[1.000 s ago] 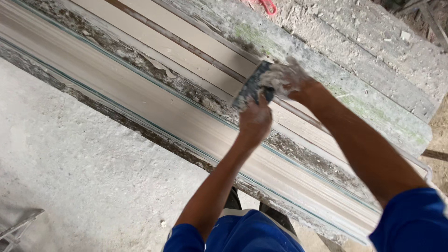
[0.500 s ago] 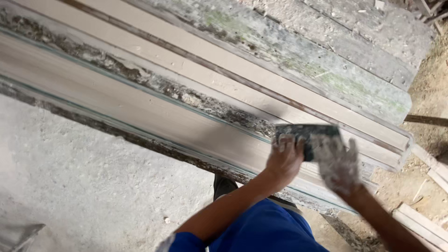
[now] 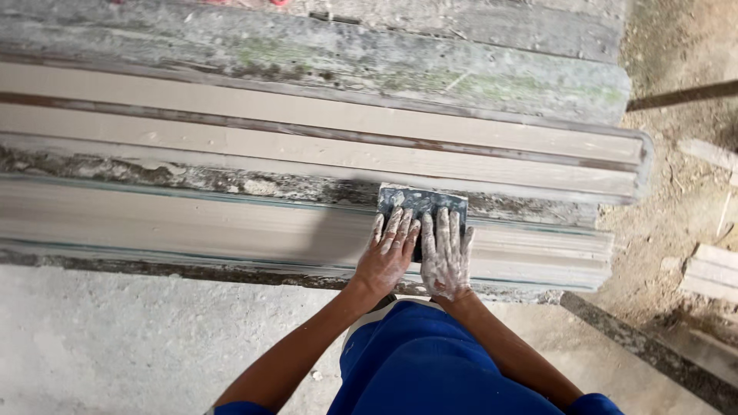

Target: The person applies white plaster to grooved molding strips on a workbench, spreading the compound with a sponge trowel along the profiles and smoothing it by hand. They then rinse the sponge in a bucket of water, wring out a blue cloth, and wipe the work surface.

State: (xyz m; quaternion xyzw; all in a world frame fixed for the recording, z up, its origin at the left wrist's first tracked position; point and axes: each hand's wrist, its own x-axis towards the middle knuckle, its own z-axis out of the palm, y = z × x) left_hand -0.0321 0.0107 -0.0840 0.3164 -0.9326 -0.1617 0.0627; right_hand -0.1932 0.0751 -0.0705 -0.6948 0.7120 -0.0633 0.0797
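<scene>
Left hand (image 3: 387, 257): flat, palm down, fingers spread on the lower edge of the flat dark plate (image 3: 422, 207); grip released, pressing rather than clasping.
Right hand (image 3: 446, 257): same pose just beside the left, fingers lying on the plate, coated in white plaster; grip released, nothing clenched.
Plate: rectangular, grey-blue, smeared with white; sits on the near moulding (image 3: 231, 227), close to its right end, upper edge at the crusted seam (image 3: 192, 180).
Near moulding: long pale plaster strip, smooth and stepped, running left to right across the view.
Far moulding (image 3: 307, 131): second pale strip behind the seam, parallel, with a thin dark groove along it.
Back slab (image 3: 384, 65): rough grey, greenish stains, behind both strips.
Floor (image 3: 115, 346): grey, dusty concrete below the strips; sandy dirt to the right.
Offcuts (image 3: 711, 273): pale pieces on the dirt at right, well apart from the hands.
Clothing (image 3: 430, 369): blue, bottom centre.
</scene>
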